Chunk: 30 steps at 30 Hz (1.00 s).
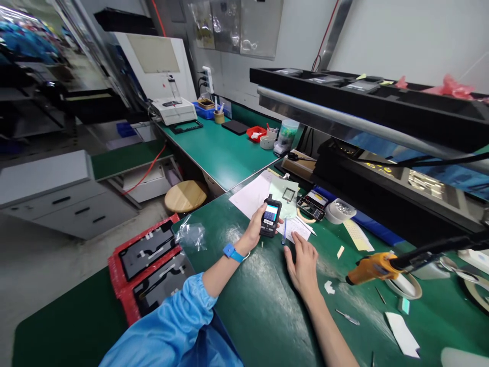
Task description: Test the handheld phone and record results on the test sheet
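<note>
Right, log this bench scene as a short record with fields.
left hand: grips a black handset with a stub antenna
handset screen: lit, facing the wearer
right hand: empty, fingers spread, near the blue pen; contact with bench unclear
left wrist: blue strap
bench right: small screwdriver, orange tool
left side: red tray holding grey panels

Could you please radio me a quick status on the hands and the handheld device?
Left hand holds handheld device, screen lit. Right hand open, nothing visibly held. Pen lies between right hand and device.
</note>
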### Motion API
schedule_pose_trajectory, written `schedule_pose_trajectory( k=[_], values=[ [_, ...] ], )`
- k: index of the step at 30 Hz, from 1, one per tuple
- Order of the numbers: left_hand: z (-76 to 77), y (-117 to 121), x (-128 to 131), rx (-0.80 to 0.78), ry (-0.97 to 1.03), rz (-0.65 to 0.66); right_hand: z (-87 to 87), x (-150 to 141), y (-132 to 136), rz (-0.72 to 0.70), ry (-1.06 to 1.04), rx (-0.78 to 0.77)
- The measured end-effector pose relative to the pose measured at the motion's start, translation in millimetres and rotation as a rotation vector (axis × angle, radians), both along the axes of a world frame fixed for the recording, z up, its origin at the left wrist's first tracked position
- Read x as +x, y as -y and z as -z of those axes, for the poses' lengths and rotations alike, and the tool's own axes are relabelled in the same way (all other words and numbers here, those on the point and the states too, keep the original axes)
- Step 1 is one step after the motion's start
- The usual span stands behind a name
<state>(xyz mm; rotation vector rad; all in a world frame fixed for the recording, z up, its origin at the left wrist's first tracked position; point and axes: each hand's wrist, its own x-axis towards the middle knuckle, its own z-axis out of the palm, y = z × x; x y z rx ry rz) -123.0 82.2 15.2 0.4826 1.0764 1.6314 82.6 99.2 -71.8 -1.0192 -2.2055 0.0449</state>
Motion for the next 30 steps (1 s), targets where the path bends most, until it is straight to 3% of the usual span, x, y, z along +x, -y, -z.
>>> schedule_pose_trajectory(
  k=[5, 10, 14, 19, 22, 30],
  values=[
    [2.1, 3.6, 5.3, 0.009, -0.007, 0.021, -6.4, 0.9, 0.4, -0.016, -0.031, 0.026],
    [1.6, 3.5, 5.0, 0.009, 0.007, -0.011, -14.5, -5.5, 3.1, -0.011, 0.134, -0.06],
    [2.0, 0.3, 2.7, -0.013, 0.036, -0.04, -19.3, -2.9, 19.2, 0.017, 0.269, -0.083],
    [3.2, -2.0, 1.5, -0.073, 0.087, -0.021, -26.9, 10.1, 42.8, 0.014, 0.236, -0.07],
    [3.9, -3.0, 0.5, -0.12, 0.119, 0.011, -37.1, 6.6, 35.4, -0.006, 0.201, -0.149],
    [7.0, -4.3, -6.7, -0.202, 0.189, 0.046, -57.2, -9.6, -3.1, -0.212, 0.371, -0.411]
  ],
)
